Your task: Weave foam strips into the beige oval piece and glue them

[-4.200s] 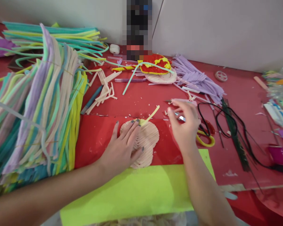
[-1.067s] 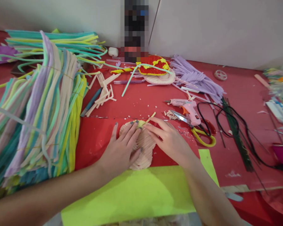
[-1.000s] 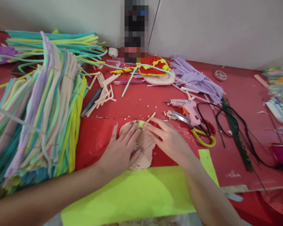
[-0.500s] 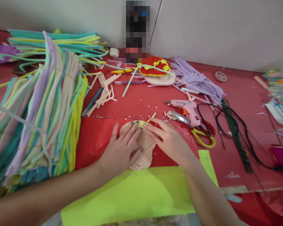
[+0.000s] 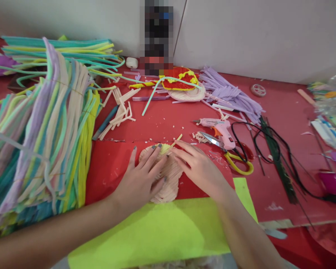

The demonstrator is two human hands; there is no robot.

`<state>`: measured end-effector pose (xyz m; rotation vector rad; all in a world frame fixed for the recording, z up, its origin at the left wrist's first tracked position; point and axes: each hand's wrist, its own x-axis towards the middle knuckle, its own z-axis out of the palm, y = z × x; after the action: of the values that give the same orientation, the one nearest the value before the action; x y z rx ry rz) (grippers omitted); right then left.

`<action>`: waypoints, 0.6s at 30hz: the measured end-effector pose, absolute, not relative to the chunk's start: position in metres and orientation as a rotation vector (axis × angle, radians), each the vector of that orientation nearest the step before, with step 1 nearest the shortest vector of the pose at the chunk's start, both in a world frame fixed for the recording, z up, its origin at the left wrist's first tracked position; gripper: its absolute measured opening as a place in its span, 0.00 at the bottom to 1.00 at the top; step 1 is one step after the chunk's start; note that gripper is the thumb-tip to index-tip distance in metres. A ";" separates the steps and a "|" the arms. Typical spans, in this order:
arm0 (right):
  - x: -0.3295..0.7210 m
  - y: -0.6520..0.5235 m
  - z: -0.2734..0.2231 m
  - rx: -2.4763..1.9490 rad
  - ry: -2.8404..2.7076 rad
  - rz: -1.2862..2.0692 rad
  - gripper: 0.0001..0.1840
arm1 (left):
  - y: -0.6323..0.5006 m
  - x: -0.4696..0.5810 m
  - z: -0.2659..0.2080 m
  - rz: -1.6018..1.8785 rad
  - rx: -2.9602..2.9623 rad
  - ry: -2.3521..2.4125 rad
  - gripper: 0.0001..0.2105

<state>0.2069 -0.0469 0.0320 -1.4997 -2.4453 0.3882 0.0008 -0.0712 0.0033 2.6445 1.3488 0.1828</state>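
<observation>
A cream piece built from rows of pipe cleaners [image 5: 170, 183] lies on a red sheet [image 5: 106, 179] in front of me. My left hand [image 5: 141, 173] rests flat on its left side, fingers spread. Near the top of the piece, my right hand [image 5: 197, 164] has its thumb and fingertips closed around a pale yellow pipe cleaner [image 5: 178, 139], whose free end sticks out to the upper right. More yellow strip [image 5: 165, 148] shows on the cream surface between the hands. The fingers cover part of both.
Bundled pipe cleaners [image 5: 44, 142] pile up at left; purple ones [image 5: 232, 89] lie at the back. A pink glue gun [image 5: 220, 129] with its black cord and yellow-handled scissors [image 5: 239, 164] sit at right. A red-yellow pipe-cleaner piece [image 5: 182, 78] lies behind. Lime sheet [image 5: 156, 231] in front.
The whole view has shifted slightly, so everything appears a little further left. Both hands keep nearly the same place on the cream piece, and the yellow pipe cleaner is still pinched.
</observation>
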 end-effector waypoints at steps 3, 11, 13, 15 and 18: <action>0.207 -0.047 0.032 -1.491 -2.457 0.414 0.17 | -0.072 0.000 0.003 0.179 2.655 1.354 0.25; 0.206 -0.047 0.035 -1.527 -2.451 0.433 0.18 | -0.074 0.000 0.008 0.200 2.686 1.363 0.27; 0.206 -0.047 0.035 -1.525 -2.453 0.435 0.17 | -0.074 0.000 0.009 0.201 2.688 1.361 0.26; 0.207 -0.047 0.036 -1.517 -2.453 0.447 0.18 | -0.074 0.000 0.010 0.200 2.690 1.355 0.26; 0.209 -0.046 0.036 -1.517 -2.434 0.477 0.19 | -0.073 0.001 0.010 0.193 2.682 1.363 0.25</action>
<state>0.2089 -0.0462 0.0361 -1.5174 -2.4345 0.4773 0.0009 -0.0734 0.0097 2.6825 1.3633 0.1927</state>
